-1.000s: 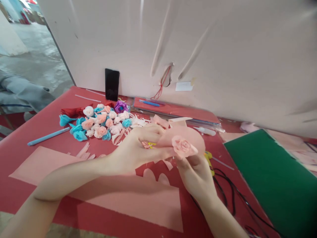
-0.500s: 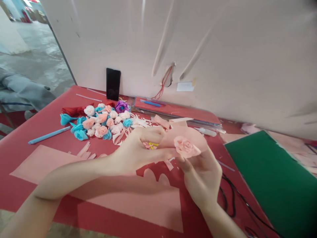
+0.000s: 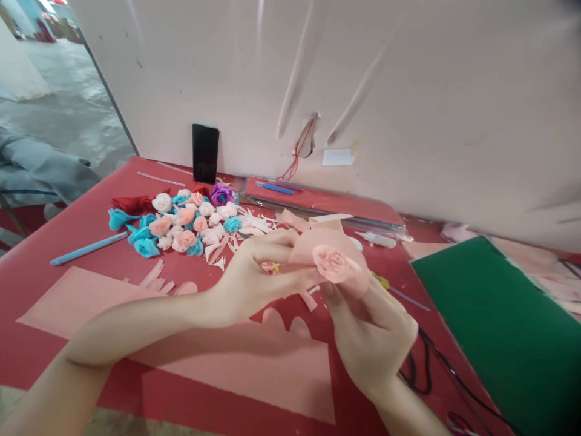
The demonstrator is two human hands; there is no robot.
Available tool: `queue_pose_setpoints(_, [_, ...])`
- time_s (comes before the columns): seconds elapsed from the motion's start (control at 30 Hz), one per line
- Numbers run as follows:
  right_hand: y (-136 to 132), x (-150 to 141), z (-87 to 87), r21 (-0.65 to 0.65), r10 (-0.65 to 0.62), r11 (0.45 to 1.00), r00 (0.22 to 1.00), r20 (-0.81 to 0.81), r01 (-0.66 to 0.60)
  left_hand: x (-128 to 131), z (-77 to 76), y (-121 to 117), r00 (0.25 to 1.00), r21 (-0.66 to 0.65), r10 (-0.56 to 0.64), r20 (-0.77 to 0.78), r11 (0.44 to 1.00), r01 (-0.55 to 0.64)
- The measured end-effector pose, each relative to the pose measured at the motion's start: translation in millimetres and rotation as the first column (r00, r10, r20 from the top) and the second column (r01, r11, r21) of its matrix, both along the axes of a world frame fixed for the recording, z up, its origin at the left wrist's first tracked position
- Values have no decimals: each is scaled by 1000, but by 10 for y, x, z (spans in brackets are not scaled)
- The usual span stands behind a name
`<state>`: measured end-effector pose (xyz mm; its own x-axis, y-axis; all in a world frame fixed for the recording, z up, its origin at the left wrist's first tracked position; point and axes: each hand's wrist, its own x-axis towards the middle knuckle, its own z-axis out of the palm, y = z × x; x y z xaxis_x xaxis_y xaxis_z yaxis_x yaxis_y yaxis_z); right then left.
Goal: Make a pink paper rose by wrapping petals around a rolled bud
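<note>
Between my two hands is a pink paper rose (image 3: 331, 263), its curled centre facing me. A wide pink paper petal (image 3: 345, 241) stands up behind that centre. My left hand (image 3: 258, 275) pinches the rose's left side between thumb and fingers. From the right, my right hand (image 3: 370, 330) grips its base and right edge, fingers curled behind the paper. Below them on the red table lies a long pink paper sheet (image 3: 254, 369), with cut petals (image 3: 273, 318) near its upper edge. What the fingers do behind the rose is hidden.
Finished paper flowers (image 3: 181, 224) are heaped at the left, near a blue pen (image 3: 88, 248). A phone (image 3: 205, 154) leans on the white wall. Green card (image 3: 499, 333) and a black cable (image 3: 447, 363) lie to the right. Paper scraps (image 3: 254, 223) sit behind my hands.
My right hand has turned and shifted slightly right and down around the rose. The petal's right side now folds closer round the centre. My left hand keeps its pinch.
</note>
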<state>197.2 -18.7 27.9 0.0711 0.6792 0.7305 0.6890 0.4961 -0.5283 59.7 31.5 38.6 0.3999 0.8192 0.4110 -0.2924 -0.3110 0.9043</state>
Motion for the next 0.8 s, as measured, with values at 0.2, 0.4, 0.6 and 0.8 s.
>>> queue_pose_setpoints(0.2, [0,-6,-2,-9,10,1000,1000,-1,-10,20,-9,-21,999,-25,33,43,999,-32])
queue_pose_setpoints(0.4, [-10,-2,24,-18,47,999,998,-34,-48,-6,2,-23,999,18,18,-27,1000,-17])
queue_pose_setpoints(0.6, [-37,17,60,-91,165,981,983,-77,-172,-37,-19,-67,989,-188,-140,-42,973,130])
queue_pose_setpoints(0.8, [-72,29,124,-183,249,942,952,-177,-280,-58,4,-64,960,-267,-279,-29,928,261])
